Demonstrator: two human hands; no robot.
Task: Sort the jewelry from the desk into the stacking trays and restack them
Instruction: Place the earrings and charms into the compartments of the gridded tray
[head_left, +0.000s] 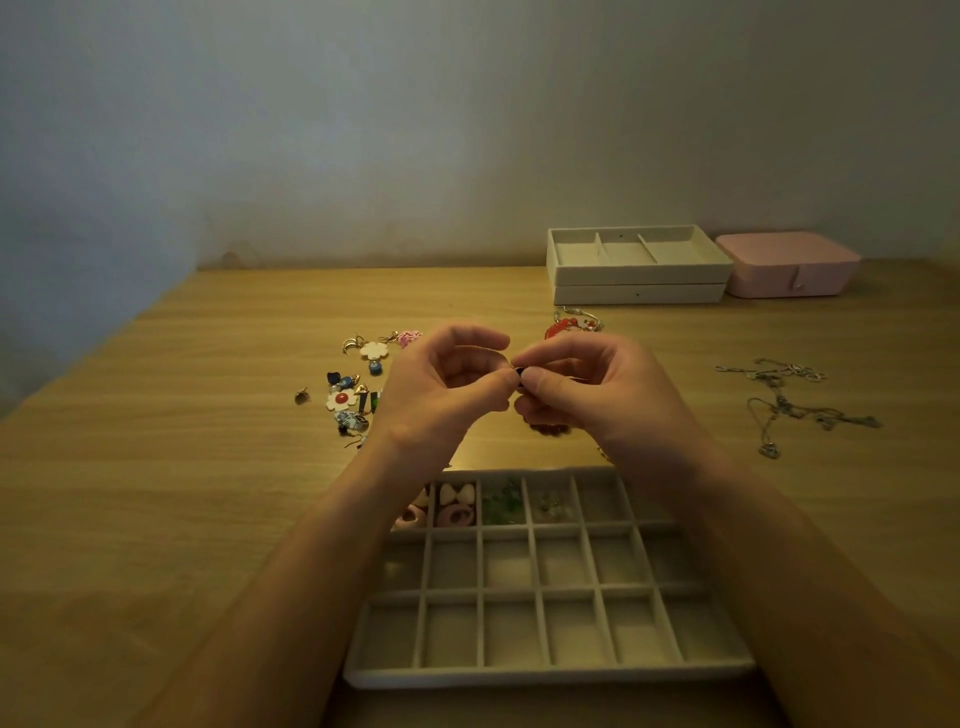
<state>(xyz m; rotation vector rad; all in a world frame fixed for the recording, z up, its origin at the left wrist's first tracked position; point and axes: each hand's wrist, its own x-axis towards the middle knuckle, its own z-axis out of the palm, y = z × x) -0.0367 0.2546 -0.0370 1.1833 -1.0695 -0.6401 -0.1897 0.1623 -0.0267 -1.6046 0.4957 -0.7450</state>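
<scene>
A small dark piece (519, 373) is pinched jointly by the left hand (441, 400) and right hand (597, 400) above mid-desk (208, 467); the compartment tray (550, 675) lies straight below, toward the near edge.

Left hand (441, 400) and right hand (597, 400) were bare. The left forearm (311, 571) and right forearm (769, 561) were unsleeved from wrist to lower frame edge. The right thumbnail (541, 387) was trimmed short. Finer detail was lost in dim light.
</scene>
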